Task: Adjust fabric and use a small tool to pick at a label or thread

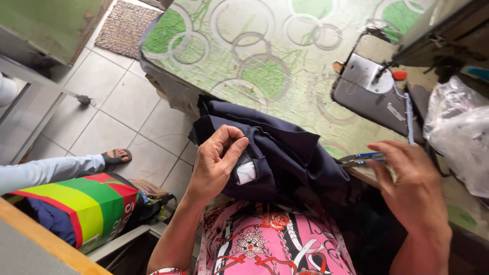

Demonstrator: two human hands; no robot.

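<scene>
Pink patterned cloth (265,244) covers my lap at the very bottom of the view. Just above it my left hand (216,163) is curled tight, thumb and fingers pinching a fold of navy garment (285,153) beside a small white tag (246,172) sewn into it; that grip is closed on the fabric. The garment lies bunched between my lap and the near edge of the bench (265,56), partly hanging over it. My right hand (415,186) is off to the side, well apart from the left, its fingers closed around blue-handled snips (364,159) whose metal tips point toward the garment. Past that hand sits the grey sewing machine (372,86), with a crumpled clear plastic bag (458,132) beside it at the right edge. The bench wears a green cover printed with grey rings. To my left, on the tiled floor (117,107), stands a striped bag (86,209) in red, yellow and green, and beyond it another person's sandalled foot (116,156) and pale sleeve. Farther off lies a woven mat (125,28).
</scene>
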